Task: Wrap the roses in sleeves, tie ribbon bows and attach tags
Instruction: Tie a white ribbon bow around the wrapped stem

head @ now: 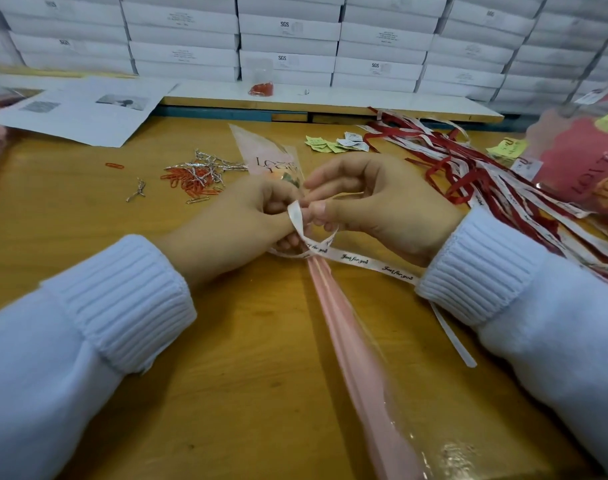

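A sleeved rose (pixel 278 161) lies lengthwise on the table (pixel 88 216), its pink wrapped stem (pixel 344 337) running toward the person and the printed cone pointing away. A pale ribbon (pixel 361 259) printed "Just for you" crosses the sleeve's narrow neck, probably so the bow cinches the wrap where it gathers. The left hand (pixel 236 223) pins the neck and holds a small ribbon loop upright, fingers closed around it; the right hand (pixel 375 202) pinches the ribbon beside that loop with thumb and fingertips together, the free tail trailing under the right cuff. The flower head is mostly hidden behind the hands, so the knot itself cannot be made out. Farther out lie paper clips (pixel 191 180), small tags (pixel 337 142), a heap of spare ribbons (pixel 475 171) and, cut off at the right edge, a finished pink sleeve (pixel 579 161).
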